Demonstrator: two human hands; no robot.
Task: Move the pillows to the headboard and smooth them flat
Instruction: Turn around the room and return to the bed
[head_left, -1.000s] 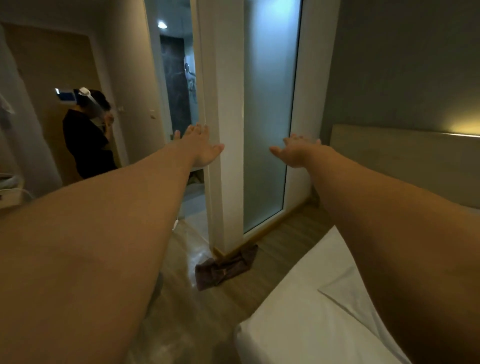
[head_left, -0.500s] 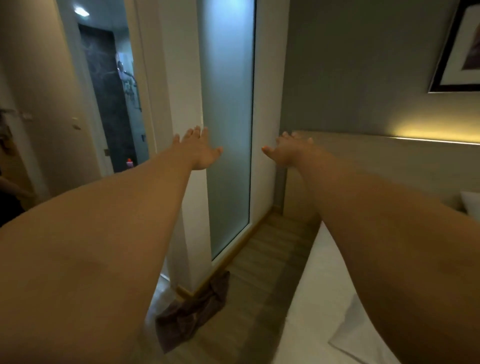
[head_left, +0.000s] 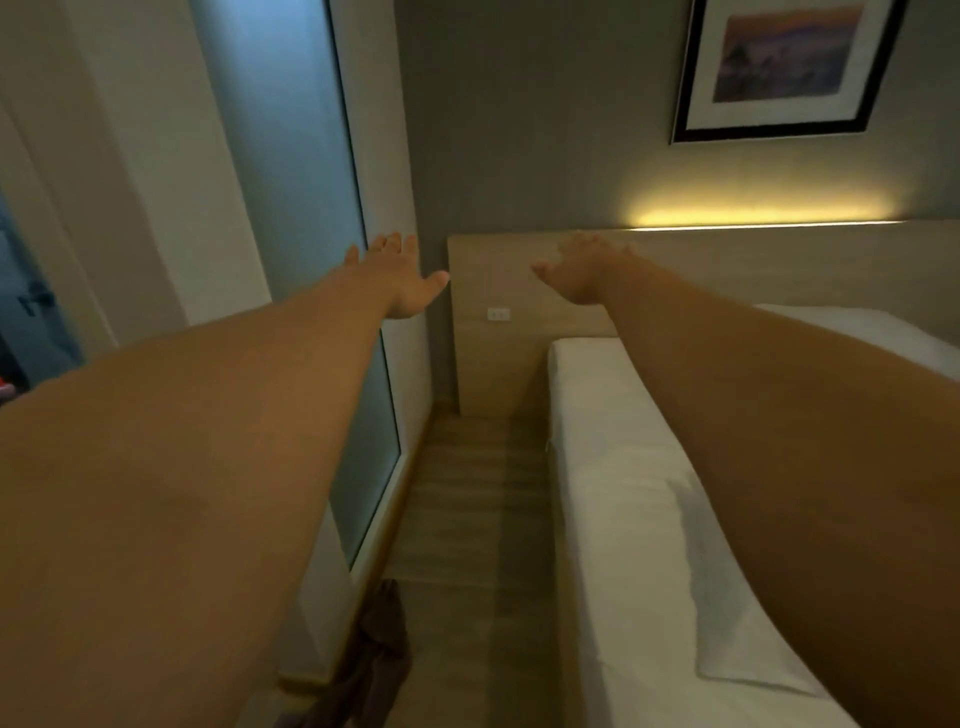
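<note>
White pillow (head_left: 857, 332) at 3 o'clock is best gripped by both corners; left hand (head_left: 402, 283) and right hand (head_left: 582, 273) are spread wide, empty.

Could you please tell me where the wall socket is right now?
In the head view, the wall socket sits on the left end of the wooden headboard, just below and between the outstretched hands, left of the mattress.

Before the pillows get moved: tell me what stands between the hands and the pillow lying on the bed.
Nothing visible does. The left hand and right hand are open and empty, raised in the air ahead. The pillow lies on the bed under the right forearm, uncovered as far as it shows. The headboard lies beyond.
</note>
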